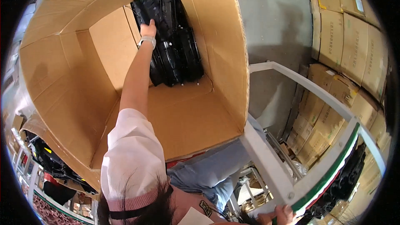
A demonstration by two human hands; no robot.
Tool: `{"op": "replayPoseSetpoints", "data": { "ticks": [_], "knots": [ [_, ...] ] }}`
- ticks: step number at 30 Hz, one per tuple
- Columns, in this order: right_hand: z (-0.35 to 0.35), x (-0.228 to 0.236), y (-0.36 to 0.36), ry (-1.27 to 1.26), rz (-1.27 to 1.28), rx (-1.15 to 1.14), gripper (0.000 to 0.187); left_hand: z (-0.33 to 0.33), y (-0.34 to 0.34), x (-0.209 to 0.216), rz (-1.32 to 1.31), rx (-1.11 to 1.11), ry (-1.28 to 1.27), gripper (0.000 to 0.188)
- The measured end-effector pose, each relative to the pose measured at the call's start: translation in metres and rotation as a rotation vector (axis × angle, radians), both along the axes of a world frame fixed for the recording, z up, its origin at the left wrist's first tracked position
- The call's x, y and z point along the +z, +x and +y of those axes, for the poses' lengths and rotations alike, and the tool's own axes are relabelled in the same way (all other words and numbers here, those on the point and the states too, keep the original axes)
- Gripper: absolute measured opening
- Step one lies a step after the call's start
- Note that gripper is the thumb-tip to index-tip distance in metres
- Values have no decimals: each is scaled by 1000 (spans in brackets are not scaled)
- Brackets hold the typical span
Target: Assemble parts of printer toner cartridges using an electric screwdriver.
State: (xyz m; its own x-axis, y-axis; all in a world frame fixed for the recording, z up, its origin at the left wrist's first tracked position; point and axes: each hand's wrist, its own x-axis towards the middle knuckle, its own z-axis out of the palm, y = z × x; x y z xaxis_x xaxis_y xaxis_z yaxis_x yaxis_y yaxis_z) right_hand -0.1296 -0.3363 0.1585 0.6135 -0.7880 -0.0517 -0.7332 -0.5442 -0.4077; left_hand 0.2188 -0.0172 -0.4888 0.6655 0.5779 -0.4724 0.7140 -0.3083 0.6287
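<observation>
My left hand [148,29], with a pale wristband, reaches deep into a large open cardboard box [62,79] lying on its side. Its fingers curl over the upper edge of a black plastic part [177,46], one of several stacked upright against the box's far right wall. The fingertips are hidden behind the part. My right hand [282,216] is at the bottom edge of the view, gripping the edge of a white metal frame [266,162] that has a green stripe along its rail.
Stacks of closed cardboard cartons [354,46] stand on the right on a grey floor [275,16]. More black parts [56,164] lie at the lower left, and others [350,179] sit under the frame at the lower right.
</observation>
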Motion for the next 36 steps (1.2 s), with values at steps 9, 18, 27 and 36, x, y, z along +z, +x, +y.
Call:
{"op": "replayPoseSetpoints", "data": {
  "ticks": [9,18,27,36],
  "knots": [
    [-25,-31,14,-103,126,207,17,-32,42,-44,-200,-323,256,52],
    [-22,-32,31,-153,216,460,13,-5,44,-86,-90,-143,1,82],
    [-1,-32,52,-269,296,743,9,-13,42,-87,-256,-213,-269,88],
    [30,4,52,-422,284,951,6,20,16,-54,-320,-82,-21,75]
  ]
}}
